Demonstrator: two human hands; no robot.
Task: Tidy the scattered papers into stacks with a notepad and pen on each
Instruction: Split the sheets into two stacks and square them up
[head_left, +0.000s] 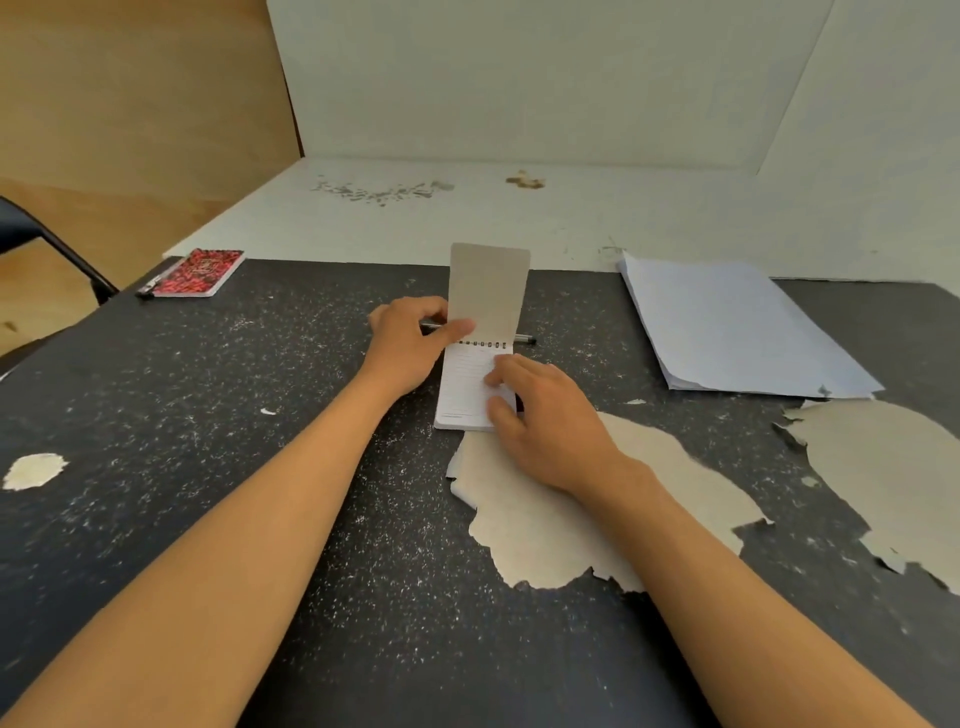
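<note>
Fingers of the right hand (540, 410) curl down onto the lined top page of a small spiral notepad (475, 387), pressing it flat at mid-table, while the left hand (410, 343) pinches the notepad's grey cover (488, 291) between thumb and fingers and holds it upright, hinged at the wire binding along the pad's far edge. Just behind that binding lies a black pen (522, 339), its long axis running left to right across the table, its left part hidden behind the left hand and the raised cover; it sits touching or almost touching the left hand's fingers, so the left hand is the nearer one for any reach to it. A single stack of white papers (737, 327) rests at the far right, well apart from the notepad, nearer the right hand, with no notepad or pen on it yet. At the far left corner lies a second notepad with a red patterned cover (200, 273), a second pen (150, 287) just beside its left edge. By count: two notepads, two pens, one paper stack visible. Judged from this, the open notepad likely needs closing before it and its pen go onto the stack at the right. All sits on a worn black table (260, 467) with peeled patches.
</note>
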